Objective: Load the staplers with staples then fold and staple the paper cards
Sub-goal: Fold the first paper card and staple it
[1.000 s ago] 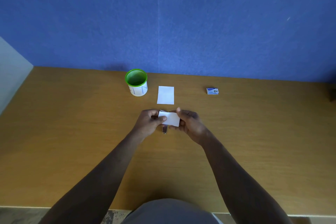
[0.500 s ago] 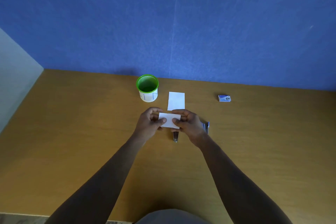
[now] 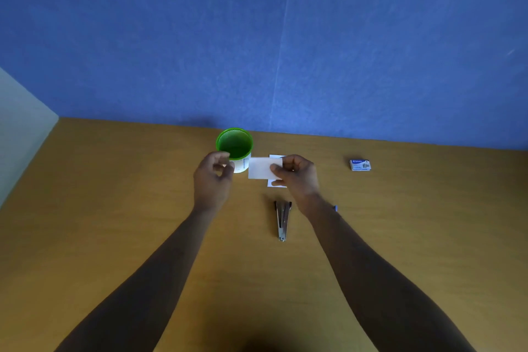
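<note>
My right hand (image 3: 297, 174) pinches a folded white paper card (image 3: 261, 168) by its right end, held above the table. My left hand (image 3: 213, 177) hovers just left of the card with fingers loosely curled, holding nothing. A second white card (image 3: 275, 183) lies flat on the table behind, mostly hidden by the held card and my right hand. A metal stapler (image 3: 282, 220) lies on the table below my hands, pointing toward me. A small blue part of another stapler (image 3: 336, 208) peeks out beside my right forearm.
A green-rimmed white cup (image 3: 235, 148) stands behind my left hand. A small blue-and-white staple box (image 3: 360, 165) sits to the right. The wooden table (image 3: 114, 208) meets a blue wall at the back and a pale wall on the left.
My left hand has let go of the folded card and moved left. My right hand has lifted the card up and away, uncovering the metal stapler.
</note>
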The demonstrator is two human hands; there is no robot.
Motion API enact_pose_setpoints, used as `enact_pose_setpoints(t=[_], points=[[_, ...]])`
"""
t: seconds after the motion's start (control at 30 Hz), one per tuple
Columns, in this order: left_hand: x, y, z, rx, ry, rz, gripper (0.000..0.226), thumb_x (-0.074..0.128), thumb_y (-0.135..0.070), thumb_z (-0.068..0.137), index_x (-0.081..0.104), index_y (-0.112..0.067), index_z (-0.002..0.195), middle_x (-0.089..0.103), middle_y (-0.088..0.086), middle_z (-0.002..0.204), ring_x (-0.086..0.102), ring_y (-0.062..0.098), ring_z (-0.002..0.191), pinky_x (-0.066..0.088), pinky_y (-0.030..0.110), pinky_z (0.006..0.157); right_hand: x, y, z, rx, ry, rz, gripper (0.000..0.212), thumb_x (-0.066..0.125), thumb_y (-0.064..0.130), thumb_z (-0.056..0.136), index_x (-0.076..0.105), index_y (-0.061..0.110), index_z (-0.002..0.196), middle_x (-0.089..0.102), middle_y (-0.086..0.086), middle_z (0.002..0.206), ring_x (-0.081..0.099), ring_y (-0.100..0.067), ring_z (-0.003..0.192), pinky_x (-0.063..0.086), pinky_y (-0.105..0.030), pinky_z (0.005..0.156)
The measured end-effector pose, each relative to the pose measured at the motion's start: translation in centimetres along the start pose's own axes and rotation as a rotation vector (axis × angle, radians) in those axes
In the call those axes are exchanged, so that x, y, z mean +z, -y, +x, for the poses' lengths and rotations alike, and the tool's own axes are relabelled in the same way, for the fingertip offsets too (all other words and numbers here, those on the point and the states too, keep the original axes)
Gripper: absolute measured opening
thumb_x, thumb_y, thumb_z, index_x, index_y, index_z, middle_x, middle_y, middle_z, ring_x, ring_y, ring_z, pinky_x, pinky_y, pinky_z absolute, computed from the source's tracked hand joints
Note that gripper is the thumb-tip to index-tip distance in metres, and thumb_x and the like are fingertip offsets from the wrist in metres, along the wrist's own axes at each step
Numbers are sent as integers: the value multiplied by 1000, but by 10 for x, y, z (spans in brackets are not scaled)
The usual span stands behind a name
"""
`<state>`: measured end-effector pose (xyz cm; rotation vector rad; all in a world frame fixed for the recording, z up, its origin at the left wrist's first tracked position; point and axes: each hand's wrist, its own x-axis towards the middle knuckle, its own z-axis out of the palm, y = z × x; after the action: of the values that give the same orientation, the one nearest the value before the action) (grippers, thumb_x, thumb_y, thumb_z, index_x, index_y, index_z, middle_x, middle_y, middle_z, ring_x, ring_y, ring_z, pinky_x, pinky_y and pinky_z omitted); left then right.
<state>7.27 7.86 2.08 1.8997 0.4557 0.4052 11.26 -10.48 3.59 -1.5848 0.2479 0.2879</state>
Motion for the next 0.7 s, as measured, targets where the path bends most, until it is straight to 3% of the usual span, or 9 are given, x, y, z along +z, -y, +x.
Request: enact_pose_setpoints(t=[0.13,0.23,0.3,0.4,0.57,0.7], points=[[-4,5,27,147,130,188,68,78,-28,71,49,-17,132,48,1,132,40,15,125,33,26,102,12,21,25,-66,-38,-76,11,75,4,84,68,6,92,74,-10,89,73,-24,79,62,-35,63],[-1,6,42,134,276,227,93,84,-37,66,33,-22,143,34,0,145,27,15,135,29,30,105,24,31,42,-115,-63,-219,15,76,9,84,67,10,96,74,-10,91,73,-24,82,61,-33,60],[4,10,51,111,315,253,101,86,-37,64,29,-19,145,32,2,147,28,20,137,33,38,109,33,36,51,-154,-81,-313,19,75,12,83,66,14,100,74,-6,91,71,-20,84,61,-31,60],[11,15,63,68,317,251,100,83,-46,58,34,-18,141,38,2,139,37,21,131,42,46,104,50,40,64,-216,-75,-525,23,72,15,83,65,17,105,74,-2,92,67,-20,88,56,-32,75],[17,18,65,58,269,147,91,87,-32,65,38,-18,141,40,-1,138,42,7,123,39,19,95,74,39,81,-265,10,-795,25,65,18,84,62,19,109,72,-6,100,64,-28,95,53,-34,78],[19,21,64,58,243,114,92,88,-28,65,37,-17,141,38,-3,137,43,5,120,37,13,94,83,39,90,-314,74,-983,26,64,15,87,62,18,113,59,-9,114,61,-33,100,51,-38,80]])
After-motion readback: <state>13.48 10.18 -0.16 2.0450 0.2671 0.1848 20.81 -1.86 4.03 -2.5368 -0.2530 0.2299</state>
